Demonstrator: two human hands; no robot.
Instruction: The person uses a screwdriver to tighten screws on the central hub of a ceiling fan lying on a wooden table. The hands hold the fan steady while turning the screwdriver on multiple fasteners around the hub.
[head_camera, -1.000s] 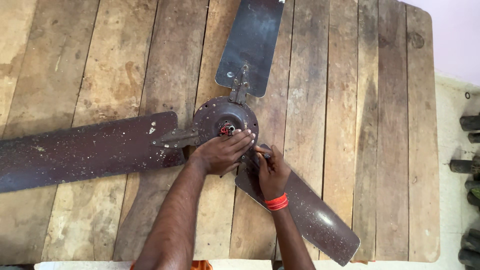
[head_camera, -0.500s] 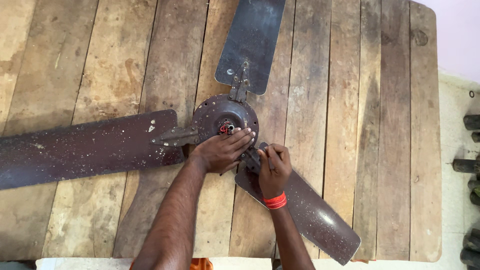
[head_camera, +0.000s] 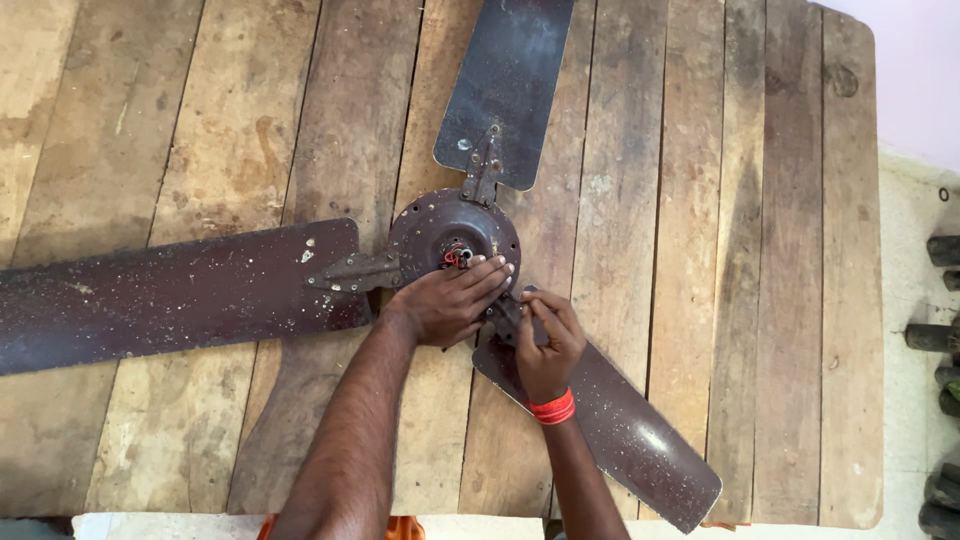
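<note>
Both bare forearms reach up from the bottom edge, the left one longer in view and slanting up to the right, the right one shorter and nearly upright. The left hand (head_camera: 450, 300) lies palm down, its back to the camera, fingers stretched out side by side and pointing up to the right. The right hand (head_camera: 545, 345) sits just beside it, touching or nearly so, with its fingers curled inward in a pinch and a red band around the wrist.
</note>
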